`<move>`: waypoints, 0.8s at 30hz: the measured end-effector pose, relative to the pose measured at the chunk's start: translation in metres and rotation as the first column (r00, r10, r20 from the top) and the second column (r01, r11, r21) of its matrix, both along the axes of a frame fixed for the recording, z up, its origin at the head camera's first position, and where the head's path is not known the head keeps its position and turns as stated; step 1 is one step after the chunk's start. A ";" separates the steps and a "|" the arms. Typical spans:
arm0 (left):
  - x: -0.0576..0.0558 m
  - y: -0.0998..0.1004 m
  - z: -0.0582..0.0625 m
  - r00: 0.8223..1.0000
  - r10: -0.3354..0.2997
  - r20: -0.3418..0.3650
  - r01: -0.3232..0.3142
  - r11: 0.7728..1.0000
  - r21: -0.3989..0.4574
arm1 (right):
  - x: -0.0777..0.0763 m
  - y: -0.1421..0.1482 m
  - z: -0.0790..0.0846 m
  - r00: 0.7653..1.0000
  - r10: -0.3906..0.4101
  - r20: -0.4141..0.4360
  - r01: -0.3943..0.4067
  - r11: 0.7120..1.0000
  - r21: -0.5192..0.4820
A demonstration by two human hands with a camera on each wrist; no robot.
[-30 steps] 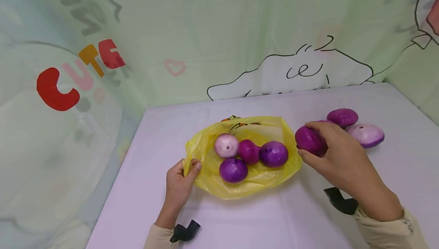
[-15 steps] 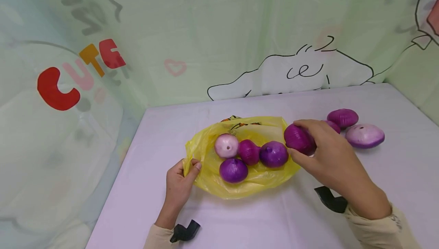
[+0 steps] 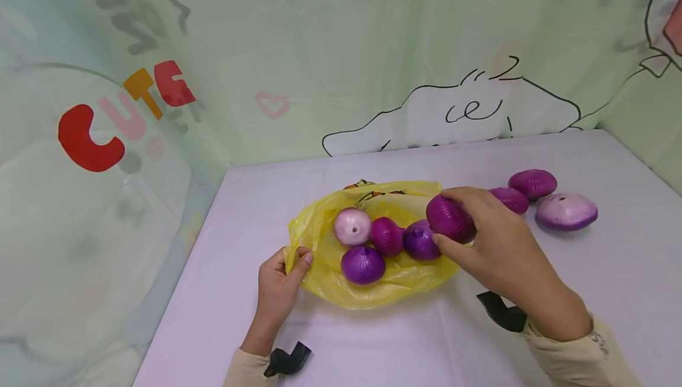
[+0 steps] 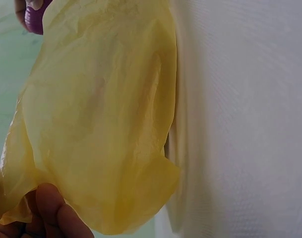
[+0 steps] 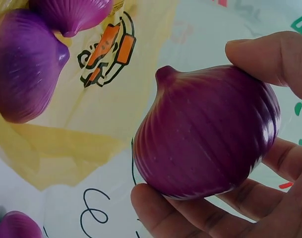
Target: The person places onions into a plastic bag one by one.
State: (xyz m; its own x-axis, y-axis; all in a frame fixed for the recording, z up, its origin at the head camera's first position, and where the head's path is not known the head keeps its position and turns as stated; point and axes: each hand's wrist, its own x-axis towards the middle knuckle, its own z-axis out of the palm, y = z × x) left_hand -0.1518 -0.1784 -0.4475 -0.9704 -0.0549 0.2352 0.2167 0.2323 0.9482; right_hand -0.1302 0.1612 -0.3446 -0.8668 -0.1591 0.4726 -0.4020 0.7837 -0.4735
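A yellow plastic bag (image 3: 325, 289) lies on the table with its mouth spread, several purple onions inside, among them a pale one (image 3: 351, 226) and a dark one (image 3: 363, 265). My left hand (image 3: 282, 277) pinches the bag's left rim between thumb and fingers; in the left wrist view those fingers (image 4: 51, 208) curl at the bag's edge. My right hand (image 3: 495, 245) grips a purple onion (image 3: 450, 218) over the bag's right rim, partly covering another onion (image 3: 421, 240) in the bag. In the right wrist view, thumb and fingers wrap around this onion (image 5: 210, 134), its stem tip free.
Right of the bag, on the white-covered table (image 3: 405, 345), lie three more onions: one (image 3: 510, 200) beside my right hand, one (image 3: 533, 183) behind it, and a pale-topped one (image 3: 567, 211) at the right. A printed curtain (image 3: 298, 61) rises behind the table.
My right hand has carried its onion leftward, from beside the bag to over its right rim, uncovering an onion on the table. My left hand stays at the bag's rim.
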 end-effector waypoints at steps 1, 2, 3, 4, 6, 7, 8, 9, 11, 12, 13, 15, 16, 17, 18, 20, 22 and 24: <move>0.000 0.000 0.000 1.000 0.000 0.000 0.000 1.000 0.000 | 0.000 -0.001 0.000 1.000 0.002 -0.001 -0.002 1.000 -0.002; 0.000 0.000 0.000 1.000 0.000 -0.001 0.000 1.000 0.000 | 0.000 -0.002 0.000 1.000 0.005 -0.001 -0.005 1.000 -0.004; 0.000 0.000 0.000 1.000 -0.001 -0.002 0.001 1.000 0.001 | 0.000 -0.003 0.000 1.000 0.008 -0.003 -0.008 1.000 -0.006; 0.000 0.000 0.000 1.000 -0.001 -0.003 0.001 1.000 0.000 | 0.001 -0.004 0.000 1.000 0.012 -0.004 -0.012 1.000 -0.008; 0.000 0.000 0.000 1.000 -0.002 -0.004 0.002 1.000 0.000 | 0.001 -0.006 -0.001 1.000 0.020 -0.008 -0.020 1.000 -0.011; 0.000 0.000 0.000 1.000 -0.002 -0.004 0.002 1.000 0.000 | 0.000 -0.007 -0.001 1.000 0.025 -0.007 -0.025 1.000 -0.012; 0.000 0.000 0.000 1.000 -0.003 -0.004 0.003 1.000 0.000 | 0.000 -0.009 -0.001 1.000 0.029 -0.003 -0.029 1.000 -0.011; 0.000 0.000 0.000 1.000 -0.003 -0.003 0.003 1.000 0.000 | 0.000 -0.010 -0.001 0.999 0.034 -0.001 -0.034 0.999 -0.010; 0.001 0.000 0.000 1.000 -0.003 -0.001 0.003 1.000 -0.001 | 0.000 -0.012 -0.002 0.999 0.042 0.003 -0.042 0.999 -0.009; 0.001 0.000 0.001 1.000 -0.003 0.000 0.003 1.000 -0.002 | 0.000 -0.013 -0.002 0.999 0.046 0.004 -0.046 0.999 -0.010; 0.001 0.000 0.001 1.000 -0.003 0.001 0.003 1.000 -0.001 | 0.000 -0.014 -0.002 0.999 0.050 0.004 -0.050 0.999 -0.009; 0.001 0.000 0.001 1.000 -0.003 0.002 0.003 1.000 0.000 | 0.000 -0.015 -0.003 0.998 0.056 -0.001 -0.056 0.998 -0.011; 0.001 0.000 0.001 1.000 -0.003 0.002 0.003 1.000 0.000 | 0.000 -0.016 -0.003 0.998 0.059 -0.002 -0.060 0.998 -0.012; 0.001 0.000 0.001 1.000 -0.002 0.003 0.002 1.000 0.001 | -0.001 -0.017 -0.004 0.998 0.063 -0.005 -0.063 0.998 -0.012; 0.001 0.000 0.001 1.000 -0.002 0.003 0.002 1.000 0.002 | -0.001 -0.017 -0.004 0.998 0.065 -0.005 -0.065 0.998 -0.012; 0.001 0.000 0.002 1.000 -0.001 0.003 0.001 1.000 0.003 | -0.001 -0.019 -0.004 0.997 0.071 -0.007 -0.071 0.997 -0.008; 0.001 0.000 0.002 1.000 0.000 0.003 0.000 1.000 0.004 | -0.001 -0.021 -0.005 0.997 0.080 -0.011 -0.080 0.997 -0.006; 0.002 0.000 0.002 1.000 0.001 0.003 -0.001 1.000 0.004 | -0.001 -0.022 -0.006 0.996 0.086 -0.017 -0.086 0.996 -0.004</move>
